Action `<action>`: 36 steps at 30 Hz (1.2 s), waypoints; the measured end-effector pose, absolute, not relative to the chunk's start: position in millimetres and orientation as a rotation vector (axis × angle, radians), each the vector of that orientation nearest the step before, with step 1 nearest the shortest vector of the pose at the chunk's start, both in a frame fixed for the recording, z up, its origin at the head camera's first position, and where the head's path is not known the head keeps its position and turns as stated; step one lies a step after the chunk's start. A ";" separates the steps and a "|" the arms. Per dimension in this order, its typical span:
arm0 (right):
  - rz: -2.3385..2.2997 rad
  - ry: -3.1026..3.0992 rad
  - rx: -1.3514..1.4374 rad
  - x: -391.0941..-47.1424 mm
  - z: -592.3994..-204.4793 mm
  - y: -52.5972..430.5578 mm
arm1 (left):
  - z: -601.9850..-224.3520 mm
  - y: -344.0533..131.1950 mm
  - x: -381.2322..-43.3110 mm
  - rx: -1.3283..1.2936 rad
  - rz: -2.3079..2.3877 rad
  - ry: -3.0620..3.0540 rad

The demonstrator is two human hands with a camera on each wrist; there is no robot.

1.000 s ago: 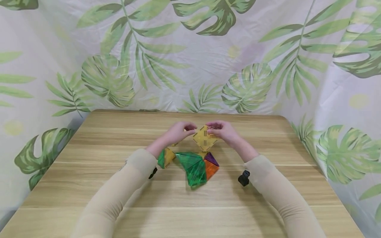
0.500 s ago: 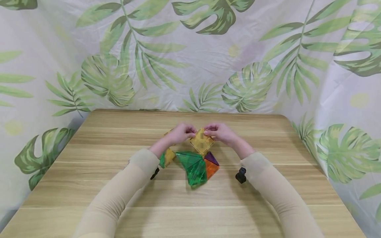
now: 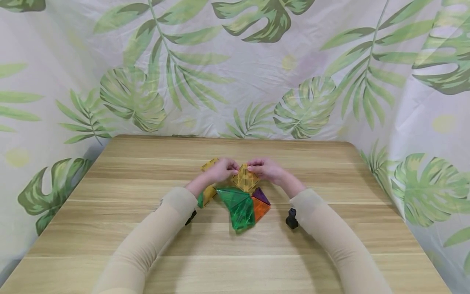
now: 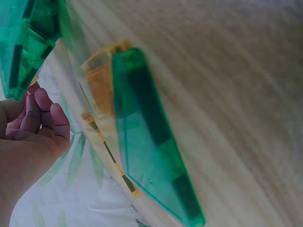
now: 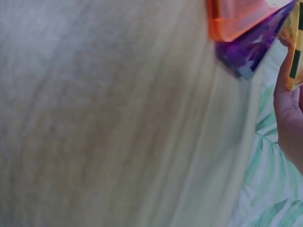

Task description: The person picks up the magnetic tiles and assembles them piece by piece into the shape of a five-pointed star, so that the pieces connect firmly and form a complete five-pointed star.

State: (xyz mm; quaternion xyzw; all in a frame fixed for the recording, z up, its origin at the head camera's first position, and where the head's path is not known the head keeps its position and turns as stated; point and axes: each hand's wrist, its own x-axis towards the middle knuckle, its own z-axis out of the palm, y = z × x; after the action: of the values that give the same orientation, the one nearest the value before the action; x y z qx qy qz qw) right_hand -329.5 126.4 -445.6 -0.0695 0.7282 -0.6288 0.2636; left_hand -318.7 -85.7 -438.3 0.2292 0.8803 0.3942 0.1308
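Between my two hands stands a yellow magnetic tile (image 3: 244,179), translucent and square, one corner pointing down. My left hand (image 3: 219,170) pinches its left side, and my right hand (image 3: 269,170) pinches it near the top right, thumb against the face. Right at its lower corner sits a cluster of magnetic tiles: green tiles (image 3: 240,210), an orange tile (image 3: 261,209) and a purple tile (image 3: 261,196). In the left wrist view the left fingers (image 4: 45,111) are curled, with a green tile (image 4: 147,137) nearby. The right wrist view catches the yellow tile (image 5: 297,61) at its edge.
Under the left forearm lies a yellow-and-green tile piece (image 3: 208,194), partly covered. Behind the left hand another yellow tile (image 3: 210,164) shows. Black wrist cameras (image 3: 291,219) hang below the cuffs. The wooden table (image 3: 235,265) ends at a leaf-patterned cloth (image 3: 205,61).
Both hands have come down and toward the cluster with the yellow tile, shifting slightly left. The tile's lower corner now meets the cluster's back. The yellow tile behind the left hand shows more.
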 end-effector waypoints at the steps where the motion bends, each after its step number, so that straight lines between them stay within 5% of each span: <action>1: -1.702 1.961 -0.184 -330.1 -447.3 125.7 | -439.7 -85.9 -319.1 0.659 1.141 2.556; 36: -1.587 1.996 -0.290 -331.4 -456.9 126.8 | -446.0 -87.8 -313.7 0.642 1.015 2.545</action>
State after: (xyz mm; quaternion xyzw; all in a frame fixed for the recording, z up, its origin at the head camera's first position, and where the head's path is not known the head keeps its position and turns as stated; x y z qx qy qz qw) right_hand -331.4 126.8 -456.9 -0.1082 0.7458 -0.5930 0.2836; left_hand -313.7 -87.8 -446.0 0.2251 0.8923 0.3557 0.1631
